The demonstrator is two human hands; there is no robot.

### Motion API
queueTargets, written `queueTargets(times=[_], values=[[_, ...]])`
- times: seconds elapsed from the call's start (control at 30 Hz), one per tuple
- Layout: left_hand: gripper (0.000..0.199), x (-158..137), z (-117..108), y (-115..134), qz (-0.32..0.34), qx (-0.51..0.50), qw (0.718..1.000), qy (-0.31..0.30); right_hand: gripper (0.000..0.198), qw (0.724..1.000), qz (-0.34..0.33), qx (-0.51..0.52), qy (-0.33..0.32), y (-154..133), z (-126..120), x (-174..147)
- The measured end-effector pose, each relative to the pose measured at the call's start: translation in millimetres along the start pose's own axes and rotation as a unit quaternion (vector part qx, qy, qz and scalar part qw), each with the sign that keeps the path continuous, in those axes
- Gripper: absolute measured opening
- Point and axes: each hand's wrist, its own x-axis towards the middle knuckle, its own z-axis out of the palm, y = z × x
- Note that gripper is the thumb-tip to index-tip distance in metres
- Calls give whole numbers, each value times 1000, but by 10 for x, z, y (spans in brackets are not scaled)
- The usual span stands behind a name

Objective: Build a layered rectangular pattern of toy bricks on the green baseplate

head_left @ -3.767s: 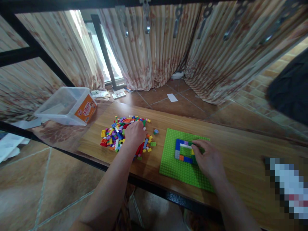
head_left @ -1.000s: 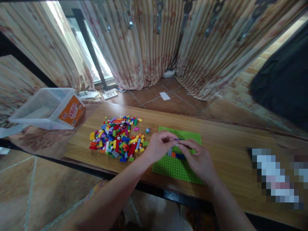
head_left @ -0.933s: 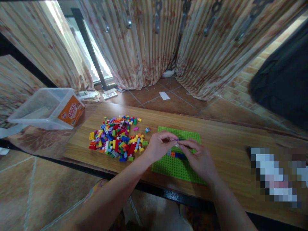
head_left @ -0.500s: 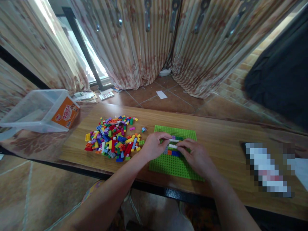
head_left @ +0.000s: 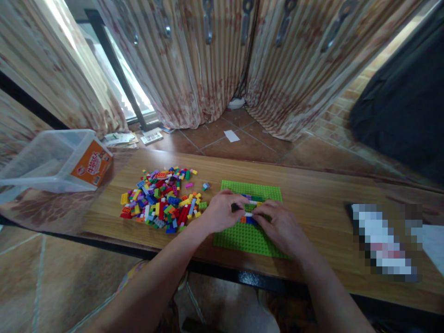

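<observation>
A white brick (head_left: pixel 249 214) lies between the fingertips of my two hands, low over the green baseplate (head_left: pixel 236 238). My left hand (head_left: pixel 222 210) pinches its left end, fingers closed. At the other end, my right hand (head_left: pixel 279 224) has thumb and fingers closed on the same brick. Rows of coloured bricks sit on the plate around my fingers, among them a blue brick (head_left: pixel 250 221), an orange brick (head_left: pixel 243 219) and a green brick (head_left: pixel 256 198). My hands hide part of these rows.
Left of the plate spreads a pile of loose mixed bricks (head_left: pixel 163 199). A clear plastic bin (head_left: pixel 52 159) with an orange label stands past the table's left end. On the right lies a blurred-out flat object (head_left: pixel 383 243). The wooden table's (head_left: pixel 322 212) dark front edge runs near my forearms.
The white brick and my fingertips have come slightly nearer to me, closer to the blue and orange row. Both hands keep their hold. The whole view has shifted slightly.
</observation>
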Motion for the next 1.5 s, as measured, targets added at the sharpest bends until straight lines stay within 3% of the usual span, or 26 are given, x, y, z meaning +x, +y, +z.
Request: queueTargets(times=[0.37, 0.57, 0.77, 1.17, 1.5], values=[[25, 1, 57, -51, 38, 33, 999, -2, 25, 999, 14, 31, 23, 49, -8, -15], [26, 7, 93, -67, 49, 58, 997, -5, 18, 990, 79, 94, 63, 101, 32, -12], [26, -5, 106, -50, 23, 69, 997, -6, 14, 980, 135, 137, 58, 104, 56, 10], [27, 9, 98, 57, -39, 88, 995, 1, 15, 979, 146, 135, 36, 108, 29, 63], [32, 21, 151, 84, -35, 104, 994, 1, 15, 983, 133, 123, 30, 99, 35, 73]])
